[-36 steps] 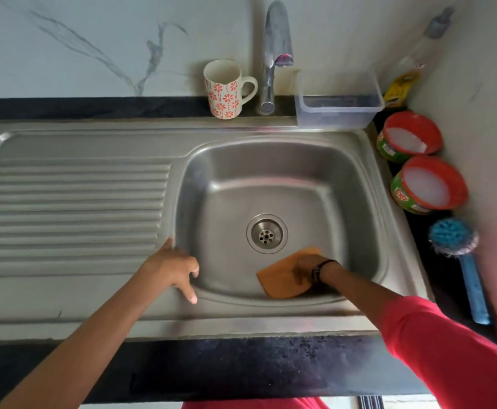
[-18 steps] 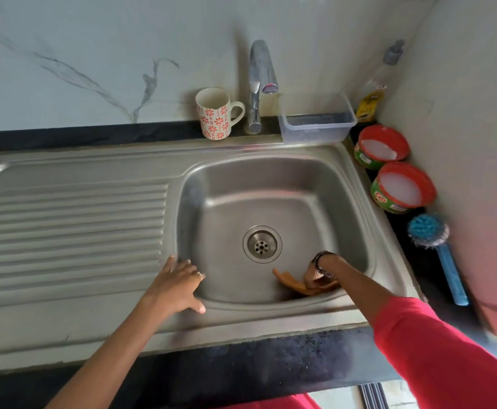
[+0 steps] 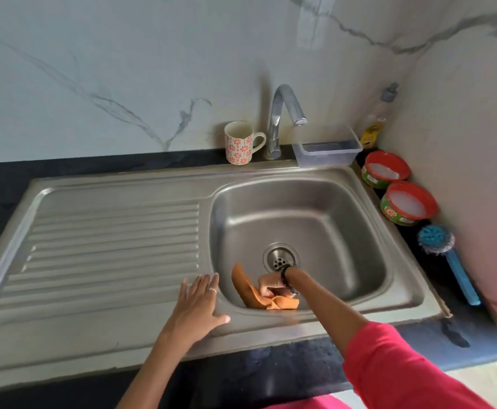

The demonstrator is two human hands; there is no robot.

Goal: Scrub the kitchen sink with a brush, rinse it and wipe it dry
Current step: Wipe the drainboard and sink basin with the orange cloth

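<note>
Sink: I see the steel sink set in the dark desk, basin on the right, ribbed draining board on the left.
Cloth: the orange cloth lies crumpled on the near-left floor of the basin, just near of the drain.
Right hand: my right hand is down in the basin, its grip clamped on the cloth, fingers curled round the bunched fabric; a dark band sits at the wrist.
Left hand: my left hand rests flat on the sink's near rim at the basin's left corner, fingers straight and apart, a ring on one.
Brush: the blue brush lies on the desk right of the sink, bristle head far, handle near.
Far edge: a flowered mug, the tap and a clear plastic box stand along it.
Right side: two red-rimmed tubs sit far of the brush, with a bottle in the corner.
</note>
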